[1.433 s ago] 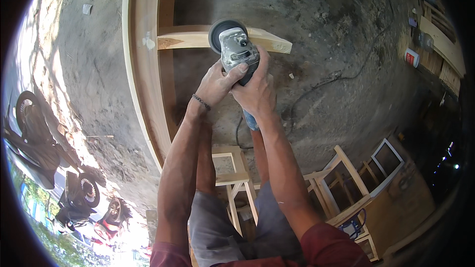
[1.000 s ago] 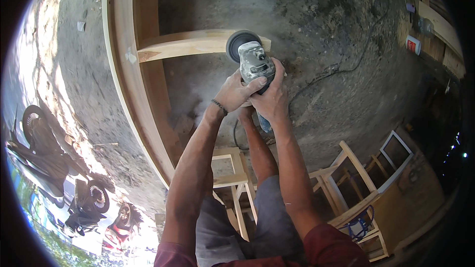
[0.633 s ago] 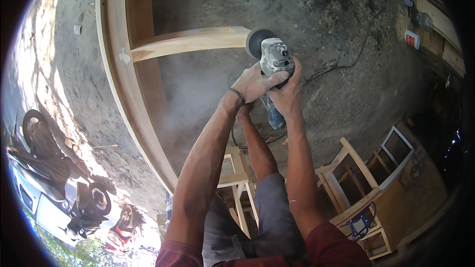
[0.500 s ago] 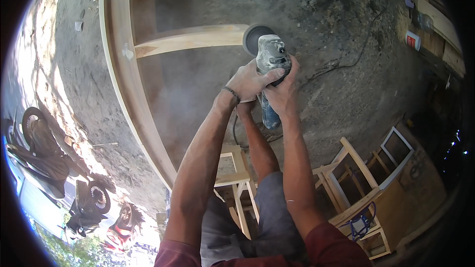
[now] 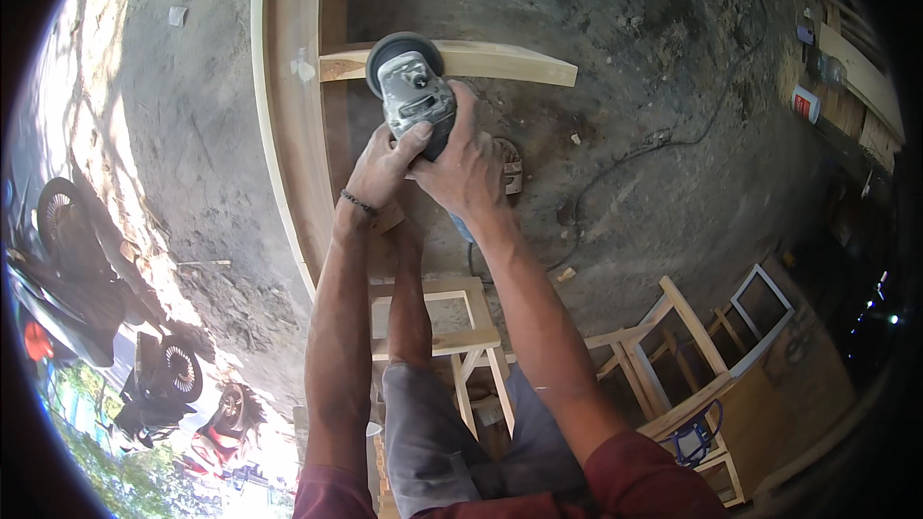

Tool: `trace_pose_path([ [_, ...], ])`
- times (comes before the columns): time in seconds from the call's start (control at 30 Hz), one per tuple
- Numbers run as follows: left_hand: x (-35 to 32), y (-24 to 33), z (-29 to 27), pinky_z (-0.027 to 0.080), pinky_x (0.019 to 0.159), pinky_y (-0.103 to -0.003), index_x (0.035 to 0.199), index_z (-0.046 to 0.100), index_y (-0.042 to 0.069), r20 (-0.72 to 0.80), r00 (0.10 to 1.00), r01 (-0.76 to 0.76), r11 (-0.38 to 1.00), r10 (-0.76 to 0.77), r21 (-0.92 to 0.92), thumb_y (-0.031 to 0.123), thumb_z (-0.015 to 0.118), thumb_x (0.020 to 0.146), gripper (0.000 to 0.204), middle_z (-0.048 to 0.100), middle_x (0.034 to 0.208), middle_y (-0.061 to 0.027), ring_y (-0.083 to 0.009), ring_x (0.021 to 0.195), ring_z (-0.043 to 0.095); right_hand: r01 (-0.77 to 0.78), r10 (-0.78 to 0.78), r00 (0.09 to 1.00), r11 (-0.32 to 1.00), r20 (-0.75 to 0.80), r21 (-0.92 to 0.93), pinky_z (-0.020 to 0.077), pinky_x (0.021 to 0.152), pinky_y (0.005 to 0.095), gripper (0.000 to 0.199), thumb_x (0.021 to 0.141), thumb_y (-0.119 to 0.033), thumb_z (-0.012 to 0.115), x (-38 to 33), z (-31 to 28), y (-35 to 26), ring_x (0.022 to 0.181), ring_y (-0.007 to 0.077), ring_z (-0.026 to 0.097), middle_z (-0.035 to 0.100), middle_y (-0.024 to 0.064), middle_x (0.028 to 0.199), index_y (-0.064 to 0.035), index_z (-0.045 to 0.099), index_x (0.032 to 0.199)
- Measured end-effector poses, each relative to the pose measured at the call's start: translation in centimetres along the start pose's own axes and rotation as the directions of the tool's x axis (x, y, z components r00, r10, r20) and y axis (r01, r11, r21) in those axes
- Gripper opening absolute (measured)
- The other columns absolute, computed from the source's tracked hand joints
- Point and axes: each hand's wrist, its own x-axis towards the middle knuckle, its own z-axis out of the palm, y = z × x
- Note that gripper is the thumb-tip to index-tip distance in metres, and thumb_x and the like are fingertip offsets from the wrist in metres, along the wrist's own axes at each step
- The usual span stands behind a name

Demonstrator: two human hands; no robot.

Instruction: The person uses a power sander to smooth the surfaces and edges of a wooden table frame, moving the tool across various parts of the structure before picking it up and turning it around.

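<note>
Both of my hands hold a dusty angle grinder (image 5: 413, 101) fitted with a round grey disc (image 5: 392, 44). My left hand (image 5: 383, 168) is closed on the grinder's left side, thumb across the body. My right hand (image 5: 463, 161) wraps the right side; its blue handle shows only in part below the wrist. The disc lies over the left part of a pale, slightly curved wooden slat (image 5: 510, 61). That slat meets a long upright-running wooden beam (image 5: 293, 135) at the left, and its right end is free.
A power cord (image 5: 625, 165) curves across the rough floor to the right. Near my legs stands a small wooden frame (image 5: 442, 338); more wooden frames (image 5: 692, 336) are at lower right. Motorcycles (image 5: 173, 375) are parked at lower left. A white container (image 5: 805, 104) sits at far right.
Both hands and the grinder have moved left along the slat, from its right end toward the beam. The slat's right end now shows, and the dust haze looks thinner.
</note>
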Motion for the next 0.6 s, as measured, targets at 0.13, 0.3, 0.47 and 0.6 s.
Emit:
trace_pose_path([
  [0.13, -1.5, -0.3, -3.3, 0.051, 0.094, -0.033, 0.129, 0.063, -0.005, -0.085, 0.994, -0.069, 0.998, 0.068, -0.001, 0.051, 0.061, 0.100, 0.064, 0.069, 0.118, -0.0098, -0.0151, 0.106, 0.062, 0.037, -0.035, 0.999, 0.997, 0.039, -0.063, 0.0568, 0.078, 0.0582, 0.095, 0.073, -0.029, 0.086, 0.6, 2.6, -2.4, 0.090, 0.0538, 0.069, 0.070, 0.0323, 0.100, -0.0067, 0.029, 0.146],
  [0.3, -1.8, 0.5, -2.1, 0.051, 0.095, -0.035, 0.131, 0.062, -0.006, -0.149, 0.986, -0.074, 0.997, 0.075, 0.007, 0.051, 0.060, 0.100, 0.065, 0.070, 0.118, -0.0108, -0.0178, 0.106, 0.064, 0.114, -0.113, 0.993, 0.993, 0.026, -0.032, 0.0559, 0.080, 0.0596, 0.087, 0.078, -0.028, 0.081, 0.8, 2.3, -2.6, 0.095, 0.0538, 0.069, 0.068, 0.0343, 0.108, -0.0069, 0.031, 0.146],
  [0.47, -2.6, 3.4, -0.2, 0.052, 0.098, -0.042, 0.121, 0.065, -0.004, -0.208, 0.977, 0.130, 0.896, -0.043, 0.425, 0.042, 0.068, 0.099, 0.051, 0.071, 0.112, -0.0223, -0.0279, 0.104, 0.068, 0.019, -0.021, 0.997, 1.000, -0.080, -0.018, 0.0573, 0.083, 0.0572, 0.093, 0.077, -0.038, 0.085, 0.3, -2.3, 0.8, 0.099, 0.0520, 0.069, 0.068, 0.0317, 0.116, -0.0066, 0.033, 0.148],
  [0.6, -4.4, 1.4, -4.4, 0.048, 0.104, -0.050, 0.133, 0.056, 0.000, -0.357, 0.658, -0.029, 0.495, 0.663, 0.868, 0.032, 0.069, 0.099, 0.048, 0.058, 0.132, -0.0244, -0.0374, 0.123, 0.057, -0.092, 0.084, 0.980, 0.995, -0.181, -0.038, 0.0573, 0.086, 0.0539, 0.094, 0.078, -0.040, 0.085, -0.6, -6.2, 5.2, 0.100, 0.0477, 0.071, 0.069, 0.0279, 0.115, -0.0070, 0.032, 0.149],
])
